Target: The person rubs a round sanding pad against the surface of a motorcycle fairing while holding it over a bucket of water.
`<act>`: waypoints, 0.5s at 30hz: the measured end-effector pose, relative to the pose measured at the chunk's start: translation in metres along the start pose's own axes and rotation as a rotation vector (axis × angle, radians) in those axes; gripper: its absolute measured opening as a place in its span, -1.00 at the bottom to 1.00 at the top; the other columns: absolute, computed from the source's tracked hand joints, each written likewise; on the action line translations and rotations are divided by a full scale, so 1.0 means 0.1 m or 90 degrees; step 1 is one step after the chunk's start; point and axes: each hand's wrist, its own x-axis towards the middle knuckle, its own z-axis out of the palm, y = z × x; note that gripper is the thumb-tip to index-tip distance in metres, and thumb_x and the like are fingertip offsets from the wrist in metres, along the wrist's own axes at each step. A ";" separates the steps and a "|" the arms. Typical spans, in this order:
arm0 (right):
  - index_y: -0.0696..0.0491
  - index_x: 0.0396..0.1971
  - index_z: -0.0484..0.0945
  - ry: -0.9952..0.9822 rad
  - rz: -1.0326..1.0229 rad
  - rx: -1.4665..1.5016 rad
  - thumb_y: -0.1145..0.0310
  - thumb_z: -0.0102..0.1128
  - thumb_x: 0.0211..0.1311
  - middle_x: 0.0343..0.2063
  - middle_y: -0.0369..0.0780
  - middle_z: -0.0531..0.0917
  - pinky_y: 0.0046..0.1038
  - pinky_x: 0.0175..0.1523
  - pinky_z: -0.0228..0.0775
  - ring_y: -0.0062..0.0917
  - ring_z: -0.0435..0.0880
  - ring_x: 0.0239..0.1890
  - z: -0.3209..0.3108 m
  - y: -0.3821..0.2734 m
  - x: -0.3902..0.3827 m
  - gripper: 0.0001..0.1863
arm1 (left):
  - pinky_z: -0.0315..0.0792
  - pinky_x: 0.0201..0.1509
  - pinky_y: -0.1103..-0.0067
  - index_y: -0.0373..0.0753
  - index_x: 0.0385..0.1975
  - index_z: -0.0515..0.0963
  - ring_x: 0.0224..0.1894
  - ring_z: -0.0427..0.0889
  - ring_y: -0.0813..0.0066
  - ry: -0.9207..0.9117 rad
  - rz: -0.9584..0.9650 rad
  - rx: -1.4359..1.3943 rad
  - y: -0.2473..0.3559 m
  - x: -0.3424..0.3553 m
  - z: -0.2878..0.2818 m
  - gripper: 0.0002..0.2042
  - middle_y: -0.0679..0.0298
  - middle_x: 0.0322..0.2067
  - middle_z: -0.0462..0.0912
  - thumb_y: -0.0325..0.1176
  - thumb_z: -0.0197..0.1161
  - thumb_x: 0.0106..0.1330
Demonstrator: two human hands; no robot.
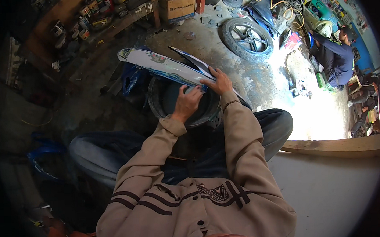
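A long white motorcycle body panel [162,65] with blue and dark graphics lies slantwise above a round dark tub [153,104] of greyish liquid. My right hand [219,81] grips the panel near its right end, thumb on the white face and fingers over the far edge. Against the panel's near edge, over the tub, my left hand [188,102] is closed with its fingertips pressed together. What it pinches, if anything, is too small to make out. Part of the panel's right end is hidden behind my right hand and wrist.
A motorcycle wheel [248,39] lies on the floor beyond, near a cardboard box [176,7]. Blue plastic [131,81] sits left of the tub. A person in dark clothes [338,59] crouches at the far right. A wooden plank [335,147] runs by my right knee.
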 end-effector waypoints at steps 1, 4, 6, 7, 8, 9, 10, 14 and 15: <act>-0.28 0.51 0.48 -0.004 0.004 -0.009 -0.51 0.43 0.03 0.48 -0.08 0.48 -0.07 0.48 0.36 -0.07 0.48 0.46 0.00 0.00 0.00 0.06 | 0.30 0.31 0.12 -0.17 -0.16 0.68 0.10 0.75 0.27 0.016 -0.017 -0.008 -0.07 0.00 -0.03 -0.89 0.21 -0.05 0.78 -0.38 0.23 0.49; -0.28 0.52 0.47 -0.001 0.009 -0.010 -0.52 0.42 0.04 0.48 -0.07 0.47 -0.06 0.49 0.35 -0.06 0.47 0.47 0.01 0.00 -0.01 0.06 | 0.31 0.32 0.13 -0.19 -0.11 0.70 0.07 0.76 0.33 -0.032 -0.050 0.059 -0.48 -0.02 -0.26 -0.88 0.24 -0.02 0.79 -0.38 0.26 0.49; -0.28 0.52 0.47 0.003 0.006 -0.004 -0.52 0.41 0.04 0.48 -0.07 0.47 -0.05 0.49 0.34 -0.06 0.47 0.47 0.01 0.00 -0.01 0.06 | 0.31 0.32 0.12 -0.19 -0.10 0.70 0.07 0.75 0.33 -0.006 -0.091 0.071 -0.63 -0.03 -0.34 -0.88 0.23 -0.01 0.79 -0.38 0.25 0.51; -0.28 0.51 0.47 0.003 0.006 -0.011 -0.52 0.41 0.05 0.48 -0.06 0.47 -0.05 0.49 0.34 -0.06 0.47 0.48 0.02 0.00 0.00 0.05 | 0.32 0.32 0.12 -0.19 -0.10 0.70 0.08 0.75 0.33 0.014 -0.155 0.083 -0.67 -0.04 -0.35 -0.87 0.22 -0.01 0.79 -0.38 0.24 0.52; -0.28 0.51 0.47 0.006 -0.002 -0.007 -0.52 0.41 0.05 0.48 -0.06 0.47 -0.05 0.49 0.34 -0.06 0.47 0.48 0.02 0.01 0.00 0.05 | 0.32 0.31 0.11 -0.18 -0.11 0.71 0.12 0.74 0.31 0.017 -0.143 0.091 -0.65 -0.04 -0.34 -0.88 0.20 -0.03 0.79 -0.38 0.24 0.53; -0.27 0.51 0.48 0.003 -0.003 -0.004 -0.52 0.40 0.06 0.48 -0.06 0.47 -0.05 0.50 0.33 -0.05 0.47 0.48 0.02 0.01 0.01 0.05 | 0.32 0.31 0.11 -0.18 -0.11 0.71 0.12 0.74 0.31 0.043 -0.138 0.093 -0.60 -0.05 -0.31 -0.88 0.20 -0.03 0.79 -0.38 0.24 0.53; -0.26 0.51 0.48 0.000 0.003 -0.005 -0.52 0.40 0.07 0.47 -0.05 0.48 -0.05 0.50 0.33 -0.05 0.47 0.47 0.03 0.02 0.01 0.05 | 0.32 0.31 0.11 -0.22 -0.10 0.71 0.12 0.75 0.25 0.039 -0.137 0.095 -0.51 -0.05 -0.26 -0.87 0.15 -0.02 0.81 -0.37 0.26 0.52; -0.25 0.51 0.48 0.008 -0.011 -0.006 -0.52 0.39 0.07 0.46 -0.05 0.48 -0.05 0.49 0.34 -0.05 0.47 0.47 0.04 0.03 0.01 0.05 | 0.32 0.31 0.11 -0.24 -0.10 0.70 0.17 0.75 0.23 0.001 -0.075 0.070 -0.17 -0.03 -0.06 -0.86 0.13 -0.02 0.82 -0.35 0.31 0.50; -0.25 0.51 0.48 0.004 -0.011 -0.002 -0.52 0.39 0.07 0.46 -0.04 0.49 -0.05 0.49 0.34 -0.05 0.48 0.47 0.04 0.03 0.00 0.04 | 0.33 0.30 0.10 -0.23 -0.10 0.70 0.18 0.74 0.24 -0.026 -0.025 0.051 -0.14 -0.03 -0.03 -0.87 0.15 -0.02 0.81 -0.35 0.31 0.49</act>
